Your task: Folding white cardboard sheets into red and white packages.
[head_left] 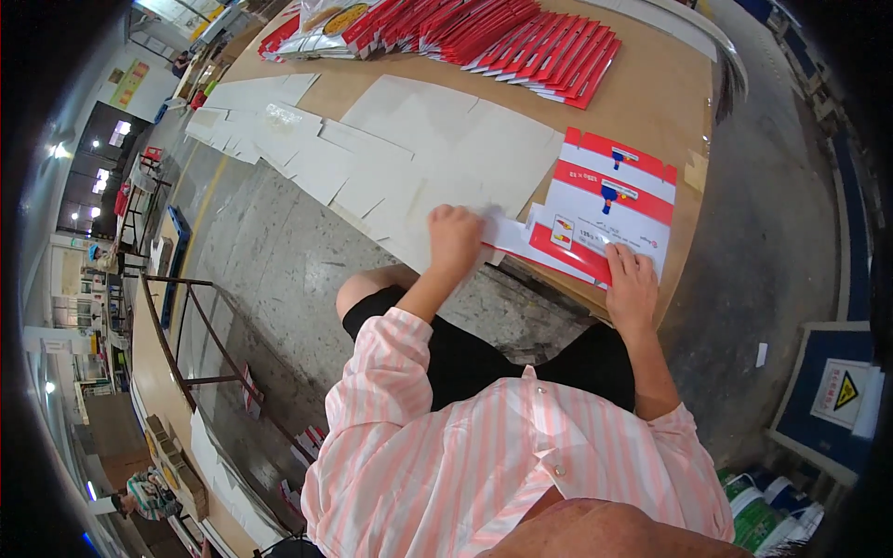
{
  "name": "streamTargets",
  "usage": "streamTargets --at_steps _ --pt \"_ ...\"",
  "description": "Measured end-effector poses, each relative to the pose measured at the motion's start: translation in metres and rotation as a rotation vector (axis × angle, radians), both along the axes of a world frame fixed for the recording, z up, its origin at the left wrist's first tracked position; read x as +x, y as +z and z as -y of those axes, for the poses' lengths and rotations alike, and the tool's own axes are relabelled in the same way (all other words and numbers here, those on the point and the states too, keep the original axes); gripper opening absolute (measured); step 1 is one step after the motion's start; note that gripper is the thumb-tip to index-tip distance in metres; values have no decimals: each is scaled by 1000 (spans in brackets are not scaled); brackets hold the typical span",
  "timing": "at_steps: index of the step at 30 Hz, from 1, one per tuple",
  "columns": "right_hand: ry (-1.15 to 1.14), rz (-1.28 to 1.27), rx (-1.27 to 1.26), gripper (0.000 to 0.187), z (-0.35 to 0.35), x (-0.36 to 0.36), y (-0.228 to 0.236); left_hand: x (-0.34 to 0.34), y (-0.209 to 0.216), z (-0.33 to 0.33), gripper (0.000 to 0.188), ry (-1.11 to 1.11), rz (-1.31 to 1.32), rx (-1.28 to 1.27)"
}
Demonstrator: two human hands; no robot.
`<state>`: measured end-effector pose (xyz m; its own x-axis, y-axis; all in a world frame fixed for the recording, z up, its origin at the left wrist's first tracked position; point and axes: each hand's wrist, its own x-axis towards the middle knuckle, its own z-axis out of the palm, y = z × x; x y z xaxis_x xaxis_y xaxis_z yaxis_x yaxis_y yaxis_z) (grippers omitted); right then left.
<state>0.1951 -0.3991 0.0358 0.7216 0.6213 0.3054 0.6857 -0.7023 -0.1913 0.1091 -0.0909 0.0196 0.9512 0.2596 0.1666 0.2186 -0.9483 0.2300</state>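
A flat red-and-white printed carton (609,200) lies at the right end of the table. My right hand (633,277) rests on its near edge, fingers stretched out over the red band. A narrow red-and-white flap (521,240) reaches from the carton toward my left hand (454,240). That hand is closed beside the flap's left end. Something pale and blurred by motion shows at its fingers, and I cannot tell what it is. Pale cardboard sheets (446,149) lie under and beyond my left hand.
Along the table's far side lies a long overlapping row of red-and-white cartons (484,37). The brown tabletop (688,112) has a near edge by my knees. To the left stands a metal frame (191,325). Tubs (767,507) and a warning-sign board (837,395) stand at right.
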Motion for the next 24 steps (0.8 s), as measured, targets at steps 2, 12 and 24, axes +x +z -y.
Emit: streamTargets --at_steps 2,12,24 --pt "-54 -16 -122 45 5 -4 0 -6 -8 1 40 -287 -11 304" --pt "-34 20 -110 51 21 -3 -9 -21 63 -94 43 -121 -181 -176" --pt "-32 39 31 55 25 -2 -7 -19 16 -27 37 531 127 -1617"
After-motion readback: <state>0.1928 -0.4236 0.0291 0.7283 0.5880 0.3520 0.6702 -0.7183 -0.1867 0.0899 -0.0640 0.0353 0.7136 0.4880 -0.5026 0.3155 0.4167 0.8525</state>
